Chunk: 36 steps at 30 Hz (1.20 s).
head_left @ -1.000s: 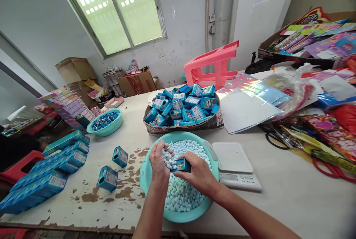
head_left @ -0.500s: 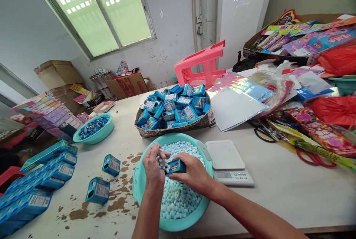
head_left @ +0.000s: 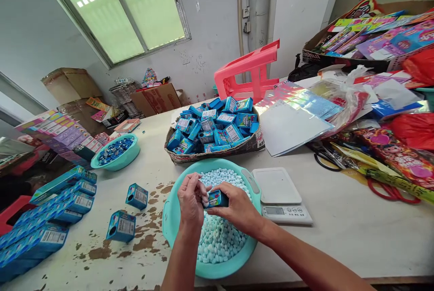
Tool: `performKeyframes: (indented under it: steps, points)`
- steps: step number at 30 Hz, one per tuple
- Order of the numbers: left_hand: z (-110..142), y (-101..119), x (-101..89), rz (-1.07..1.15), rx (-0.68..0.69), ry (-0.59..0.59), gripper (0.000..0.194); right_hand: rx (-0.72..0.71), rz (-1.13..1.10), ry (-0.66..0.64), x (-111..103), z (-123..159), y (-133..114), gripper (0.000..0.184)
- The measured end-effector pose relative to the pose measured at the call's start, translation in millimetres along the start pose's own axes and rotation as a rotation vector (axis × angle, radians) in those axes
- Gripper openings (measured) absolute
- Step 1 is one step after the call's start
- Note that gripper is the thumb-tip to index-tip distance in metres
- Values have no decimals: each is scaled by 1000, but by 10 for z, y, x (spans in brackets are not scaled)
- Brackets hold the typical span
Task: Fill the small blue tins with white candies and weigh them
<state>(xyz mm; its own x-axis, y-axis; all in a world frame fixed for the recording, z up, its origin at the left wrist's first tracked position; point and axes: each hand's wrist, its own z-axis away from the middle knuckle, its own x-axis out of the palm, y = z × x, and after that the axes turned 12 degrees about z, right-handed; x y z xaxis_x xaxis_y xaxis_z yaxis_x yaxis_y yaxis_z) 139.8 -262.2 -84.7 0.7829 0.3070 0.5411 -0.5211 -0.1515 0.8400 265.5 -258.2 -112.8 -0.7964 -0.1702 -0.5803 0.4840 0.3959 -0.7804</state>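
My right hand [head_left: 235,205] grips a small blue candy box [head_left: 214,199] lying on its side, its end turned toward my other hand. Against that end, my left hand [head_left: 191,198] is curled with fingertips together around a few pale candies, mostly hidden by the fingers. Both hands are above a turquoise basin [head_left: 168,223] full of pale blue and white candies [head_left: 220,241]. Two more blue boxes stand on the table to the left: one farther back [head_left: 137,196] and one nearer [head_left: 121,226], each with a dark round hole showing.
Behind the basin, a cardboard tray [head_left: 217,155] holds many blue boxes. A kitchen scale [head_left: 280,191] sits to its right. At left are rows of blue boxes [head_left: 50,232] and a turquoise bowl [head_left: 124,163] of shiny blue pieces. Packaging and red-handled scissors [head_left: 389,196] lie right.
My left fingers have closed more at the box's end, and fewer candies show in them. The right hand still holds the box. The whole view has shifted slightly.
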Motion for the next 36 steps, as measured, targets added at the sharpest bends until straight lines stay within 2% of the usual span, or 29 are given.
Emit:
performKeyframes:
  steps: [3, 6, 8, 9, 11, 13, 15, 17, 20, 24, 27, 29, 32, 34, 36]
  points:
    - [-20, 11, -8, 9, 3, -55, 20, -1, -22, 2, -23, -25, 48, 35]
    - [-88, 37, -152, -79, 116, -16, 21, 3, -78, 13, -122, -18, 97, 35]
    - [-111, 21, -326, -342, 186, 29, 24, -2, -137, 46, -213, -3, 137, 36]
    - [-98, -6, -419, -535, 177, 14, 25, 3, -161, 69, -257, 3, 160, 36]
    - [-9, -102, -569, -925, 84, -136, 27, 31, -172, 105, -324, 3, 213, 36]
    - [147, -227, -627, -1186, -36, -404, 38, 53, -164, 126, -355, -13, 259, 35]
    - [311, -341, -589, -1366, -131, -643, 55, 62, -170, 127, -354, -36, 288, 33]
    - [413, -419, -510, -1541, -188, -761, 62, 78, -173, 118, -337, -61, 298, 32]
    - [390, -491, -445, -1734, -156, -755, 54, 84, -136, 96, -328, -83, 295, 32]
    - [140, -559, -535, -1831, -94, -644, 54, 89, -175, 99, -411, -65, 301, 34]
    - [-52, -554, -625, -1775, -91, -499, 46, 107, -201, 121, -471, -40, 333, 34]
    - [-133, -501, -650, -1606, -101, -353, 31, 104, -178, 120, -470, -31, 358, 34]
    - [-160, -343, -593, -1076, -214, -65, 11, 71, -145, 108, -412, -31, 367, 35]
    - [-131, -206, -483, -639, -244, 82, 20, 57, -119, 105, -346, -38, 342, 34]
    - [-97, -85, -333, -282, -172, 134, 31, 46, -68, 90, -261, -50, 297, 35]
